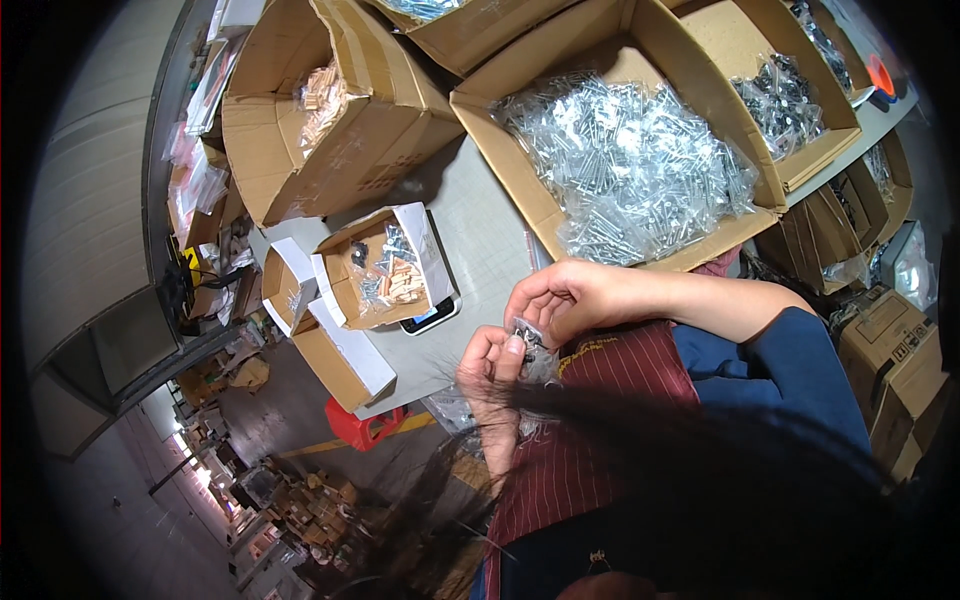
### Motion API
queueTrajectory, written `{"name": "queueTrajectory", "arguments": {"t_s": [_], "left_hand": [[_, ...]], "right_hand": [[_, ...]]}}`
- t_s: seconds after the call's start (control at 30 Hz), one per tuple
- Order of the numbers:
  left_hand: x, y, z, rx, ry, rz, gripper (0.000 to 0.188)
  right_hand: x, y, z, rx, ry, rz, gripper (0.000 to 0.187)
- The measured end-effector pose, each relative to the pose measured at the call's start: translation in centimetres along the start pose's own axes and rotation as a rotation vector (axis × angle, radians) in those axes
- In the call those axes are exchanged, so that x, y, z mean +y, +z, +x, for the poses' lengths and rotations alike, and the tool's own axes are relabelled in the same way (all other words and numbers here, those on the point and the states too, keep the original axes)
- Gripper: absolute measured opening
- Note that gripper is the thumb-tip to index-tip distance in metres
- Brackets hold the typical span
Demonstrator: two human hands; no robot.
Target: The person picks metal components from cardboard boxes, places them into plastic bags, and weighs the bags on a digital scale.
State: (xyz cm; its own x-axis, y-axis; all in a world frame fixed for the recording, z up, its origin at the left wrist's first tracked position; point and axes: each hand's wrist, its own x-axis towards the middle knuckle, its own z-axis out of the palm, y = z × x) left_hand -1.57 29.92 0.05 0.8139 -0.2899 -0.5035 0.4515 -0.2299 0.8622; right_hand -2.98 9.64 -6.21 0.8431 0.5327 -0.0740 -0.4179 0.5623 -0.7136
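In front of my apron, both hands are closed on a small clear plastic bag (538,362) with dark and metallic bits of hardware in it. My left hand (487,362) pinches it with the thumb on top. My right hand (562,298) has its fingers curled at the bag's upper end; the fingertips are partly hidden. Just ahead to the left is a small open carton (345,312) with wooden dowels (404,284), screws and a dark piece. It sits on a flat device with a lit display (428,317), which looks like a scale.
A large carton (490,125) of bagged screws (630,160) stands ahead on the grey table (470,215). Another carton (400,125) with dowels is left of it; one with dark hardware (780,105) is right. A red stool (362,425) stands below the table edge. Dark hair crosses the lower view.
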Motion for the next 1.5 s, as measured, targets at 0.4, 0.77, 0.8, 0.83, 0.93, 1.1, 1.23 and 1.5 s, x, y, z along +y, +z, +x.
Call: {"name": "queueTrajectory", "arguments": {"t_s": [0.4,0.77,0.8,0.83,0.93,1.1,1.23,1.5], "left_hand": [[-1.8,0.6,-0.3,0.174,0.101,0.063,0.023],[1.3,-0.2,-0.9,0.128,0.099,0.404,0.030],[1.5,0.1,-1.0,0.106,0.028,0.293,0.033],[1.5,0.2,-1.1,0.083,-0.043,0.181,0.039],[1.2,-0.9,-1.6,0.074,0.040,0.281,0.034],[2.2,-0.7,-2.2,0.134,0.181,0.184,0.025],[1.4,-1.8,-2.0,0.146,0.192,0.290,0.025],[-0.9,-1.2,-1.8,0.325,0.376,0.363,0.010]], "right_hand": [[-0.9,0.3,-0.1,0.200,-0.023,-0.004,0.018],[-0.7,2.1,0.3,0.277,-0.325,-0.774,0.012],[-0.5,2.1,0.2,0.287,-0.284,-0.705,0.015],[-0.3,2.1,0.2,0.296,-0.243,-0.636,0.017],[0.1,2.1,0.3,0.272,-0.167,-0.396,0.031],[-0.3,2.4,0.2,0.039,-0.124,-0.307,0.039],[0.4,2.5,0.6,0.104,-0.111,-0.514,0.030],[-0.6,3.2,0.2,0.069,0.000,-0.466,0.024]]}}
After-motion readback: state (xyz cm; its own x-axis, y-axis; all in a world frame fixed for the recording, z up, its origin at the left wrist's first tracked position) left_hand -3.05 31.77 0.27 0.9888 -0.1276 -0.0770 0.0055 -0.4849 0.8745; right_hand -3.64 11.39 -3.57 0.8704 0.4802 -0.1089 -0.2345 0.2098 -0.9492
